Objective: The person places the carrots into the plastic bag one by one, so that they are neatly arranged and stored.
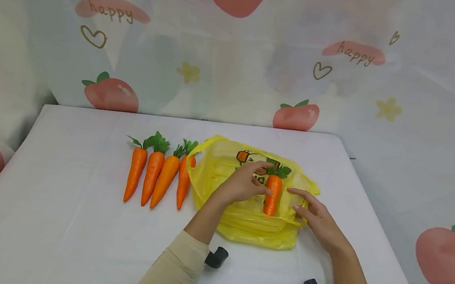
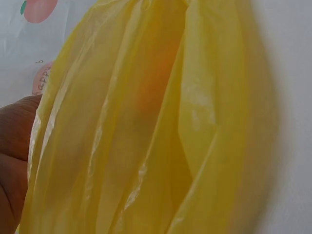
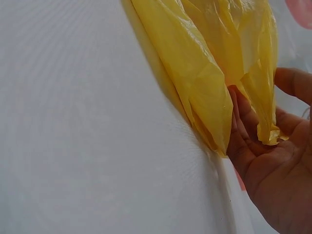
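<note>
where strawberry curtains hang, white table with carrots

The yellow bag at centre frame is thin plastic film, glossy and crinkled, half see-through. The carrots left of it look matt, perhaps foam or plastic. The desk wears smooth matt white cloth; the backdrop above is soft printed fabric.

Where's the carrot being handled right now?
In the head view, the carrot lies on the yellow bag right of centre, held by the left hand, with the right hand beside it.
</note>
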`<state>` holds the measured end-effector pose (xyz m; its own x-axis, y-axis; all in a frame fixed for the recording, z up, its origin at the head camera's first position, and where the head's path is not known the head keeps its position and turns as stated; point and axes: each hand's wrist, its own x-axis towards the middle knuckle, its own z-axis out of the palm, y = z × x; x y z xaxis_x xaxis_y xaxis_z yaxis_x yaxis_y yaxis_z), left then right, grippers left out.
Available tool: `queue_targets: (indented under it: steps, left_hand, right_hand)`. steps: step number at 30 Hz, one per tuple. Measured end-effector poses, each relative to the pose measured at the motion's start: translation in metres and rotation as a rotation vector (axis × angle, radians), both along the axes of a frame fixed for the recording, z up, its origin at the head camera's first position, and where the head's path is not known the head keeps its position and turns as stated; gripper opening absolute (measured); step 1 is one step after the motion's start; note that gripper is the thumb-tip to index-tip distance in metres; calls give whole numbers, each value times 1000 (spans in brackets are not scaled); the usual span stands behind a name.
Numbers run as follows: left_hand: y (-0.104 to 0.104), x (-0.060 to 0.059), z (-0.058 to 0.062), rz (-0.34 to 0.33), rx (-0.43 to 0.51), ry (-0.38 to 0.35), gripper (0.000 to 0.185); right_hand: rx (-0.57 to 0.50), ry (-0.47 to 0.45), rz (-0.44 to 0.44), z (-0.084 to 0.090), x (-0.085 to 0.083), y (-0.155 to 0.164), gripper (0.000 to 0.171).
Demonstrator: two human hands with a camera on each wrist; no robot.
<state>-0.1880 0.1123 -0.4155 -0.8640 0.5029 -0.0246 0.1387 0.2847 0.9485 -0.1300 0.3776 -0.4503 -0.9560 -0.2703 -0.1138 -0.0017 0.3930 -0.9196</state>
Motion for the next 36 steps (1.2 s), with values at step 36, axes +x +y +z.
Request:
queue_targets:
  steps: [36]
  left_hand:
    - [-97, 25, 42, 30, -50, 60, 54]
  right_hand:
    - [-8, -8, 6, -2, -3, 4, 45]
